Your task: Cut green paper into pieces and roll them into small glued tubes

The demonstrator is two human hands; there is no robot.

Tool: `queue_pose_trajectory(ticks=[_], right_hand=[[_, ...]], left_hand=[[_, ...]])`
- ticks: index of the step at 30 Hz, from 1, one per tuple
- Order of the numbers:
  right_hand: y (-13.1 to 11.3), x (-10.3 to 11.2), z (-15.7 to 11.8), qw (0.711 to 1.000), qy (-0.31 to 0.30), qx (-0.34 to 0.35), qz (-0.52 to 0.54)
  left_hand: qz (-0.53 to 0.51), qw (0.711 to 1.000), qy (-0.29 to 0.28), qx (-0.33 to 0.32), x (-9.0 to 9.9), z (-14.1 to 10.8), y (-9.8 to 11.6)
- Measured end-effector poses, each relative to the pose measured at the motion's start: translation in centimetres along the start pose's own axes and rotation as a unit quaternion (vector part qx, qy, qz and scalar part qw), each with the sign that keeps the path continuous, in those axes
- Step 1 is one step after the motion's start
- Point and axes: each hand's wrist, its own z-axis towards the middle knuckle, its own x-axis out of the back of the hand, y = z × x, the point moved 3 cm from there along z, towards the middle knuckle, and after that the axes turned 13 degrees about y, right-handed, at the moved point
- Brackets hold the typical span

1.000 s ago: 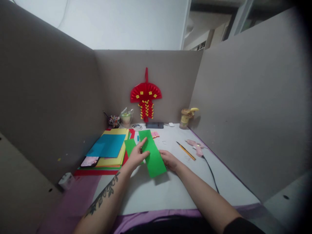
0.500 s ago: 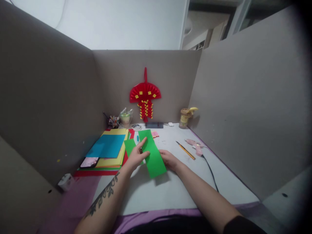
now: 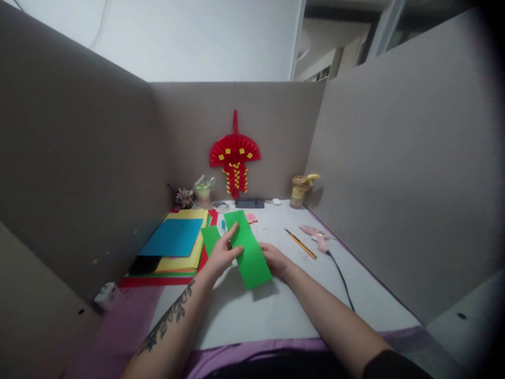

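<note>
A long green paper strip is tilted above the white table, between my two hands. My left hand grips its left side, with thumb and a finger on the paper's face. At the strip's right edge, my right hand holds it, its fingertips partly hidden behind the paper. A second green paper piece lies to the left, partly covered by my left hand. Just behind the hands are small pink rolls and a blue-capped item.
Stacked coloured paper and a dark phone are left. A pencil and corded pink glue gun lie right. Cups and a pen holder stand behind. A red paper ornament hangs on the back panel.
The green strip's lower end has shifted slightly right. The phone's screen has gone dark. Both hands keep nearly the same position and grip.
</note>
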Motion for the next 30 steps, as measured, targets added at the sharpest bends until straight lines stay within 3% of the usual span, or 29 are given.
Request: queue_pose_trajectory(ticks=[30], right_hand=[[0.19, 0.08, 0.20, 1.000, -0.011, 0.010, 0.008]], left_hand=[[0.087, 0.993, -0.006, -0.079, 0.88, 0.32, -0.74]])
